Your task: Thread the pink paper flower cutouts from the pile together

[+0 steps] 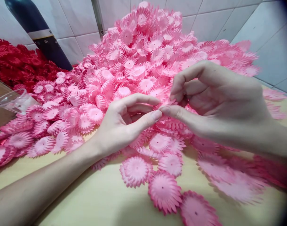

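Observation:
A tall heap of pink fabric flower petals [143, 53] fills the middle of the wooden table [101, 197]. My left hand [124, 121] and my right hand [211, 94] meet in front of the heap, fingertips touching. Together they pinch a small pink petal piece [167, 102] between thumbs and forefingers; most of it is hidden by the fingers. Loose flat pink petals [164, 191] lie spread on the table just below my hands.
A pile of red petals [13, 62] sits at the far left. A clear plastic cup [13, 100] lies tipped beside it. White tiled wall [216, 18] stands behind the heap, with a dark cylinder [37, 28] leaning against it at upper left.

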`<state>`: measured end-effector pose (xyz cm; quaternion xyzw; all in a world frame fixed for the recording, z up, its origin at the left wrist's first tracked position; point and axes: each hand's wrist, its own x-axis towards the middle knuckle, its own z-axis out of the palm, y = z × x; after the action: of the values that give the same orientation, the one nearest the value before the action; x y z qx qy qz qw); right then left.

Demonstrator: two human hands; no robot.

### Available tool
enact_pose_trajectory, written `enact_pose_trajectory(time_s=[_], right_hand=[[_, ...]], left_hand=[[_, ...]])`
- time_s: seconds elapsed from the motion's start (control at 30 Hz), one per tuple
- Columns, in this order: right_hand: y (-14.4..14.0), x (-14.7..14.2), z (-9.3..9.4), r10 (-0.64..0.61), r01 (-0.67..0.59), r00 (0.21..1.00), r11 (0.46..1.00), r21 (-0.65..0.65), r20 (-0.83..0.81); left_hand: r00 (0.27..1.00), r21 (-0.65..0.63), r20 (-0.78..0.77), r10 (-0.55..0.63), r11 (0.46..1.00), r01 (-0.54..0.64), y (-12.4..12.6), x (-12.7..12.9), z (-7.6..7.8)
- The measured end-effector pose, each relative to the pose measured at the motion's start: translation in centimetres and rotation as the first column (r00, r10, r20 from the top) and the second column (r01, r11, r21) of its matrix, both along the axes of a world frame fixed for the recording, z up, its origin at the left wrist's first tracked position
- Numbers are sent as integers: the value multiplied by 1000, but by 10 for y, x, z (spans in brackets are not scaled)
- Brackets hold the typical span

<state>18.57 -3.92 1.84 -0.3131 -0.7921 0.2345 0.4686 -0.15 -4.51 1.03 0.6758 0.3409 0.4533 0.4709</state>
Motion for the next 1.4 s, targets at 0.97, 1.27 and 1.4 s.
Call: enact_pose_trajectory(time_s=[0.97,1.27,1.4], right_hand=[[0,0,-2,-65,65,998,998,25,11],[0,-1,-2,19,-20,1000,1000,22,21],[-1,-3,-1,35,-35,999,999,-2,39]], left_hand=[[986,-73,160,41,997,-29,5,-4,-3],[994,-65,109,-18,998,25,4,-4,-3],[989,-76,129,-74,993,85,1,-3,-5]])
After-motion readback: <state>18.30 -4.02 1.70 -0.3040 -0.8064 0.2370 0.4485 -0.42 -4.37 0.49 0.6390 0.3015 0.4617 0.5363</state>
